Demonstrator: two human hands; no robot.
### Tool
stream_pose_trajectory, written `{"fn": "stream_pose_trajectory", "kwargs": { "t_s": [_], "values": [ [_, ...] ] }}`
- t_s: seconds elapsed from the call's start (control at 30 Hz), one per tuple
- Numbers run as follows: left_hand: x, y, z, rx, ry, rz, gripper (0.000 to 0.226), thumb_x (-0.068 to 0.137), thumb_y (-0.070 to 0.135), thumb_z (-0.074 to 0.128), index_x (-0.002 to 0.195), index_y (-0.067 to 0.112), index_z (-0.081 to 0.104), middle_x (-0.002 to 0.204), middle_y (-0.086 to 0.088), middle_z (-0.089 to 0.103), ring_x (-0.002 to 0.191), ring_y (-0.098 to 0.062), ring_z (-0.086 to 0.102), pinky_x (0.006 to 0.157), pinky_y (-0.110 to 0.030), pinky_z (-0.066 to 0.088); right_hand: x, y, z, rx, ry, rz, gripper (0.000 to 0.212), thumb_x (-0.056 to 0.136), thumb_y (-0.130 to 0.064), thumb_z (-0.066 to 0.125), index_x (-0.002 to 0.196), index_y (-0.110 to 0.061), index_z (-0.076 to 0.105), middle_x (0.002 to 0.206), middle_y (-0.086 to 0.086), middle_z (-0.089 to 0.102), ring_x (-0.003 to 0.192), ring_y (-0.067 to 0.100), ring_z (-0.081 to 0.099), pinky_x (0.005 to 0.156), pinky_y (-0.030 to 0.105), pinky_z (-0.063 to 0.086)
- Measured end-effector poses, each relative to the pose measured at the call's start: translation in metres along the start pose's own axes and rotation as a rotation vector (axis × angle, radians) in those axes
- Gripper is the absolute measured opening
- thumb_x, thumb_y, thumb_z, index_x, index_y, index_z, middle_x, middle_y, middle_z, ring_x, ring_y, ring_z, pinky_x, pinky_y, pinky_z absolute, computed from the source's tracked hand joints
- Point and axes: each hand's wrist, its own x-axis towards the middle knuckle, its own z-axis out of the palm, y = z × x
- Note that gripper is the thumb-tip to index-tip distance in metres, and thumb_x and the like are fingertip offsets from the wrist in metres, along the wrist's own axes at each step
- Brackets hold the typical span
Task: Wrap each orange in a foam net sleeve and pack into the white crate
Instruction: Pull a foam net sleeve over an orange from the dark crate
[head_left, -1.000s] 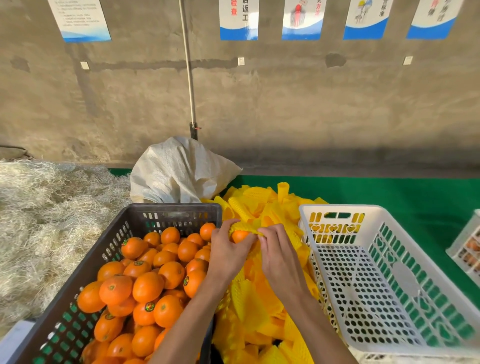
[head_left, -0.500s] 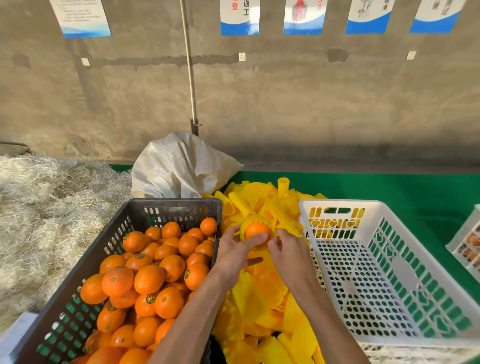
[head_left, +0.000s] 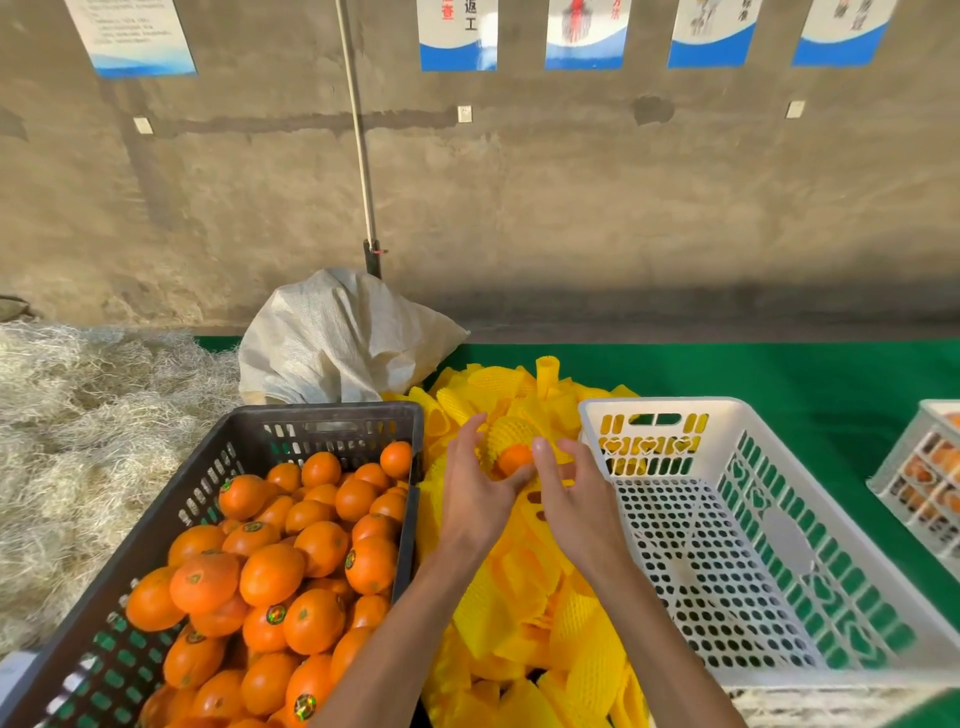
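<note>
- We see the white crate (head_left: 769, 545) at our right with nothing in it, just beside the pile of yellow foam sleeves (head_left: 524, 618) that runs down the middle.
- At our left the dark crate (head_left: 332, 421) is full of bare oranges (head_left: 270, 571), its near wall touching the pile.
- Between the two crates, above the far end of the pile, we hold one orange (head_left: 514, 460) partly inside a foam net sleeve (head_left: 506, 434); the net covers its far side and the near face is still bare.
- The sleeve's open mouth faces us, so we judge the net must be drawn toward us to finish, and then the fruit goes right into the white crate, which lies nearer the right hand.
- Our left hand (head_left: 475, 499) cups the orange and sleeve from the left, fingers curled round them, thumb raised.
- Our right hand (head_left: 576, 499) is beside the fruit, fingers half bent at the net's edge; we cannot tell if it pinches the net.
</note>
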Motion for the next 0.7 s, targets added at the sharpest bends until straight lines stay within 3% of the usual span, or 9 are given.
{"fn": "stream_pose_trajectory", "kwargs": {
  "t_s": [0.03, 0.1, 0.17, 0.23, 0.33, 0.4, 0.53, 0.7],
  "values": [
    [0.001, 0.001, 0.004, 0.03, -0.007, 0.016, 0.081, 0.082, 0.036, 0.086, 0.149, 0.026, 0.043, 0.145, 0.005, 0.048, 0.133, -0.01, 0.046, 0.105, -0.026, 0.047, 0.007, 0.001, -0.003, 0.151, -0.085, 0.123, 0.075, 0.086, -0.083, 0.046, 0.138, -0.029, 0.048, 0.115, -0.006, 0.068, 0.09, 0.011, 0.074, 0.078, 0.036, 0.063],
    [0.004, 0.005, 0.017, 0.066, -0.055, 0.067, 0.077, 0.082, 0.034, 0.086, 0.146, 0.023, 0.045, 0.145, 0.006, 0.048, 0.132, -0.01, 0.047, 0.105, -0.024, 0.047, 0.022, 0.005, -0.011, 0.287, -0.132, 0.214, 0.072, 0.083, -0.079, 0.059, 0.131, -0.026, 0.053, 0.116, -0.002, 0.07, 0.09, 0.013, 0.076, 0.076, 0.04, 0.064],
    [0.01, 0.008, 0.031, 0.056, -0.159, 0.086, 0.074, 0.083, 0.027, 0.086, 0.145, 0.023, 0.046, 0.145, 0.007, 0.048, 0.131, -0.013, 0.049, 0.105, -0.026, 0.049, 0.036, 0.014, -0.024, 0.324, -0.047, 0.188, 0.066, 0.079, -0.071, 0.071, 0.124, -0.023, 0.062, 0.109, -0.001, 0.074, 0.088, 0.012, 0.075, 0.075, 0.038, 0.065],
    [0.021, 0.012, 0.042, 0.05, -0.269, 0.027, 0.077, 0.082, 0.025, 0.087, 0.147, 0.021, 0.045, 0.148, 0.005, 0.047, 0.132, -0.019, 0.052, 0.101, -0.028, 0.052, 0.052, 0.029, -0.04, 0.32, 0.06, 0.158, 0.068, 0.076, -0.064, 0.078, 0.127, -0.023, 0.059, 0.108, -0.003, 0.072, 0.092, 0.015, 0.073, 0.078, 0.04, 0.064],
    [0.043, 0.01, 0.052, 0.173, -0.325, -0.063, 0.075, 0.084, 0.027, 0.086, 0.147, 0.02, 0.047, 0.154, -0.001, 0.043, 0.137, -0.023, 0.048, 0.106, -0.04, 0.051, 0.083, 0.065, -0.064, 0.069, 0.237, 0.127, 0.078, 0.078, -0.054, 0.081, 0.14, -0.022, 0.045, 0.127, 0.002, 0.055, 0.11, 0.021, 0.061, 0.089, 0.042, 0.056],
    [0.058, 0.002, 0.054, 0.29, -0.323, -0.05, 0.063, 0.087, 0.028, 0.082, 0.142, 0.02, 0.052, 0.151, -0.004, 0.047, 0.136, -0.024, 0.048, 0.105, -0.042, 0.051, 0.104, 0.095, -0.077, -0.088, 0.26, 0.179, 0.082, 0.08, -0.048, 0.082, 0.145, -0.021, 0.04, 0.138, 0.008, 0.044, 0.119, 0.029, 0.053, 0.097, 0.044, 0.049],
    [0.085, -0.016, 0.059, 0.491, -0.322, -0.003, 0.061, 0.091, 0.029, 0.078, 0.145, 0.018, 0.05, 0.149, -0.009, 0.046, 0.135, -0.029, 0.046, 0.106, -0.044, 0.048, 0.133, 0.162, -0.09, -0.248, 0.097, 0.301, 0.087, 0.078, -0.04, 0.085, 0.149, -0.023, 0.037, 0.143, 0.01, 0.039, 0.125, 0.032, 0.049, 0.098, 0.044, 0.048],
    [0.117, -0.029, 0.08, 0.654, -0.185, -0.006, 0.08, 0.088, 0.043, 0.078, 0.151, 0.017, 0.037, 0.149, -0.011, 0.036, 0.138, -0.031, 0.039, 0.107, -0.044, 0.047, 0.155, 0.224, -0.08, -0.457, -0.02, 0.312, 0.087, 0.077, -0.039, 0.086, 0.15, -0.02, 0.042, 0.149, 0.01, 0.041, 0.133, 0.034, 0.045, 0.109, 0.048, 0.042]
  ]
}}
